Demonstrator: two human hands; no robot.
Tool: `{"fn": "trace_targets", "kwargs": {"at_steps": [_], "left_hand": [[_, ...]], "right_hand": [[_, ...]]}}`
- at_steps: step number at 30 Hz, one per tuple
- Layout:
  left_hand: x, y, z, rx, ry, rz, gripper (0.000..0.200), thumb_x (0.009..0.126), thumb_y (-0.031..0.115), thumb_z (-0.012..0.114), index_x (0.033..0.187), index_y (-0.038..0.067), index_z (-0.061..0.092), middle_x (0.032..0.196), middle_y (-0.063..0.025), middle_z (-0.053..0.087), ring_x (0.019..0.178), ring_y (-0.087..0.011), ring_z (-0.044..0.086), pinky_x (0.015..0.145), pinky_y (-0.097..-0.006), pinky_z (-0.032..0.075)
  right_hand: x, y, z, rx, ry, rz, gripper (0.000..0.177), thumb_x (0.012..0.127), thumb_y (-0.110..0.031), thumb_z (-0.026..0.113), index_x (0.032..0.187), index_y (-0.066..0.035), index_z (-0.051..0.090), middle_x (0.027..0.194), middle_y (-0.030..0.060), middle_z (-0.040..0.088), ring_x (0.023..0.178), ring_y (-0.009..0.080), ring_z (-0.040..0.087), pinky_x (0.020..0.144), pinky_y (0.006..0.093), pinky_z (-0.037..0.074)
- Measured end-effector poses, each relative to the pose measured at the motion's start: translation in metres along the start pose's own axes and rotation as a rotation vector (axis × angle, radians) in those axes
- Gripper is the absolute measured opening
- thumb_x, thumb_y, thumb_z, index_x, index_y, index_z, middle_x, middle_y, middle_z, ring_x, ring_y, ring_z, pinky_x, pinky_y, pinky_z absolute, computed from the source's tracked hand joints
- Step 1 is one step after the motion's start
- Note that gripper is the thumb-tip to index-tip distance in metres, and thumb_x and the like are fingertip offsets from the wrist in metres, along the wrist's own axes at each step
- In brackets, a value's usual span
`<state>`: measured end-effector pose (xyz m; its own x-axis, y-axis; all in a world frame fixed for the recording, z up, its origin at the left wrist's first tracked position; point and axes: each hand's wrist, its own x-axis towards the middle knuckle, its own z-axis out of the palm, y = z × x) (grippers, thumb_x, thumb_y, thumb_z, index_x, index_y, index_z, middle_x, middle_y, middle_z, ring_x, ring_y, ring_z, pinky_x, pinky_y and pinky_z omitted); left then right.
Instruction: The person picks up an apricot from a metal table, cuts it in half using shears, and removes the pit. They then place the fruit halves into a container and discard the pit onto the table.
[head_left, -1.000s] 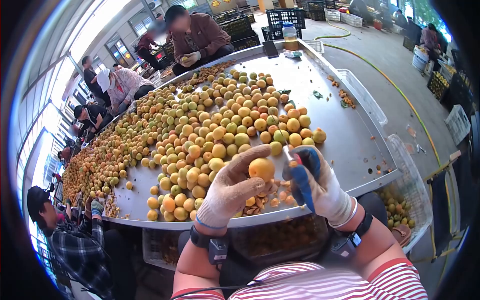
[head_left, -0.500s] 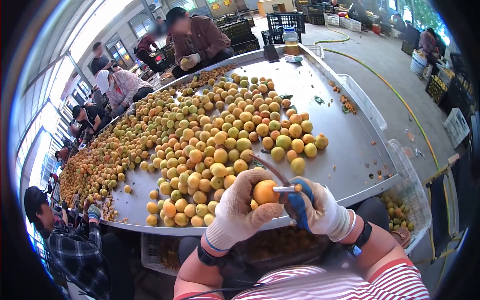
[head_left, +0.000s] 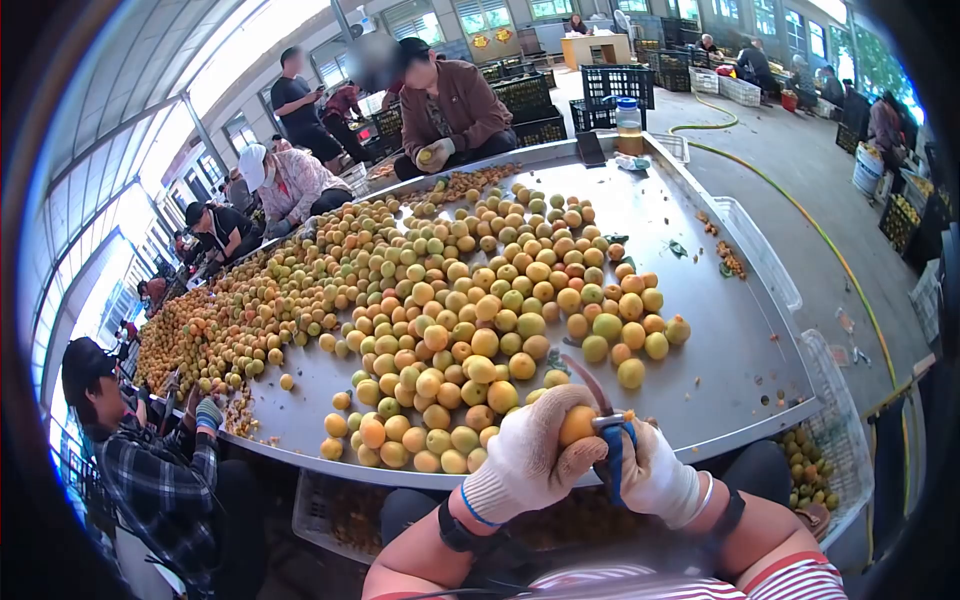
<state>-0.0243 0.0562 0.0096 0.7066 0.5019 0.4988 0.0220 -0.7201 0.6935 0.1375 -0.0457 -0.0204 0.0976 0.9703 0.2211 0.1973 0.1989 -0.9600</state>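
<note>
Held in my gloved left hand (head_left: 540,447), grip closed: one orange fruit (head_left: 577,426), at the near edge of the metal desk (head_left: 735,350), right of the loose fruit pile (head_left: 440,330); held in my gloved right hand (head_left: 657,468), grip closed: one tool (head_left: 608,421) with a curved blade, its metal part against that fruit. On the desk I list the pile, yellow, green and orange, running from the near edge towards the far left corner, plus one lidded jar (head_left: 628,128) at the far right corner and one fruit-filled crate (head_left: 812,463) beside the near right corner
</note>
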Motion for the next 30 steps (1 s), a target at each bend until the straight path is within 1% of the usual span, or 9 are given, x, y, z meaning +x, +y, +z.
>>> {"fn": "trace_targets", "kwargs": {"at_steps": [5, 7, 10, 11, 14, 17, 20, 24, 30], "left_hand": [[0.001, -0.005, 0.005, -0.022, 0.048, 0.004, 0.043, 0.094, 0.034, 0.069, 0.117, 0.001, 0.055, 0.088, -0.0186, 0.064, 0.078, -0.0372, 0.066, 0.070, -0.0382, 0.054], [-0.001, -0.009, 0.006, -0.056, 0.006, -0.065, 0.053, 0.099, 0.043, 0.061, 0.125, -0.001, 0.049, 0.094, -0.0149, 0.065, 0.081, -0.0244, 0.066, 0.074, -0.0335, 0.053], [0.000, 0.000, 0.003, -0.333, -0.004, -0.217, 0.045, 0.098, 0.032, 0.065, 0.123, -0.001, 0.051, 0.098, -0.0117, 0.061, 0.085, -0.0187, 0.062, 0.077, -0.0307, 0.052], [0.001, 0.000, 0.003, -0.411, 0.002, -0.191, 0.044, 0.098, 0.030, 0.065, 0.125, -0.001, 0.050, 0.102, -0.0100, 0.060, 0.089, -0.0153, 0.059, 0.079, -0.0287, 0.050], [0.003, -0.002, 0.001, -0.721, 0.033, -0.299, 0.048, 0.096, 0.019, 0.069, 0.134, 0.000, 0.048, 0.111, -0.0065, 0.058, 0.091, -0.0107, 0.058, 0.080, -0.0235, 0.050], [0.006, -0.001, -0.007, -0.731, 0.071, -0.333, 0.056, 0.091, 0.011, 0.075, 0.138, 0.001, 0.047, 0.116, -0.0077, 0.060, 0.094, -0.0104, 0.062, 0.077, -0.0205, 0.052], [0.003, -0.002, -0.008, -0.850, 0.107, -0.318, 0.058, 0.087, 0.000, 0.074, 0.138, 0.000, 0.046, 0.126, -0.0109, 0.060, 0.111, -0.0181, 0.064, 0.092, -0.0292, 0.054], [0.006, 0.001, -0.006, -0.839, 0.145, -0.239, 0.058, 0.088, 0.001, 0.074, 0.139, 0.000, 0.046, 0.129, -0.0119, 0.059, 0.114, -0.0203, 0.063, 0.098, -0.0327, 0.052], [0.004, 0.000, -0.002, -0.920, 0.160, -0.202, 0.059, 0.087, 0.003, 0.076, 0.137, -0.001, 0.046, 0.130, -0.0125, 0.058, 0.120, -0.0238, 0.061, 0.102, -0.0377, 0.052]], "right_hand": [[0.004, 0.003, 0.001, -0.068, 0.043, -0.038, 0.020, 0.105, -0.013, 0.046, 0.113, 0.000, 0.059, 0.090, 0.0189, 0.063, 0.079, 0.0345, 0.063, 0.072, 0.0394, 0.051], [0.006, 0.010, 0.000, -0.065, 0.081, -0.056, 0.021, 0.106, -0.018, 0.047, 0.110, -0.001, 0.059, 0.083, 0.0164, 0.063, 0.073, 0.0313, 0.063, 0.066, 0.0368, 0.051], [0.016, -0.012, -0.021, 0.921, -0.307, 0.716, 0.040, 0.107, -0.045, 0.040, 0.092, -0.010, 0.053, 0.056, -0.0012, 0.044, 0.037, 0.0124, 0.043, 0.032, 0.0266, 0.032], [0.014, -0.007, -0.023, 1.247, -0.402, 0.665, 0.040, 0.107, -0.046, 0.040, 0.090, -0.011, 0.051, 0.056, -0.0013, 0.043, 0.035, 0.0117, 0.039, 0.028, 0.0287, 0.030], [0.009, -0.017, -0.026, 1.171, -0.449, 0.478, 0.043, 0.108, -0.047, 0.036, 0.091, -0.011, 0.052, 0.057, -0.0009, 0.045, 0.036, 0.0121, 0.039, 0.030, 0.0287, 0.033], [0.010, -0.018, -0.020, 0.641, -0.193, 0.244, 0.037, 0.109, -0.037, 0.037, 0.094, -0.007, 0.053, 0.061, 0.0014, 0.051, 0.042, 0.0133, 0.046, 0.039, 0.0268, 0.040], [0.006, -0.010, -0.016, 0.316, -0.094, 0.066, 0.019, 0.103, -0.013, 0.047, 0.111, 0.000, 0.058, 0.073, 0.0072, 0.062, 0.063, 0.0179, 0.060, 0.059, 0.0263, 0.046], [0.007, 0.005, -0.007, -0.012, -0.048, -0.163, 0.024, 0.097, -0.008, 0.052, 0.117, 0.003, 0.058, 0.079, 0.0171, 0.063, 0.070, 0.0368, 0.064, 0.065, 0.0371, 0.052], [0.010, 0.014, 0.004, -0.198, 0.076, -0.378, 0.024, 0.094, -0.007, 0.055, 0.115, 0.005, 0.057, 0.080, 0.0165, 0.065, 0.068, 0.0379, 0.065, 0.063, 0.0386, 0.053]]}}
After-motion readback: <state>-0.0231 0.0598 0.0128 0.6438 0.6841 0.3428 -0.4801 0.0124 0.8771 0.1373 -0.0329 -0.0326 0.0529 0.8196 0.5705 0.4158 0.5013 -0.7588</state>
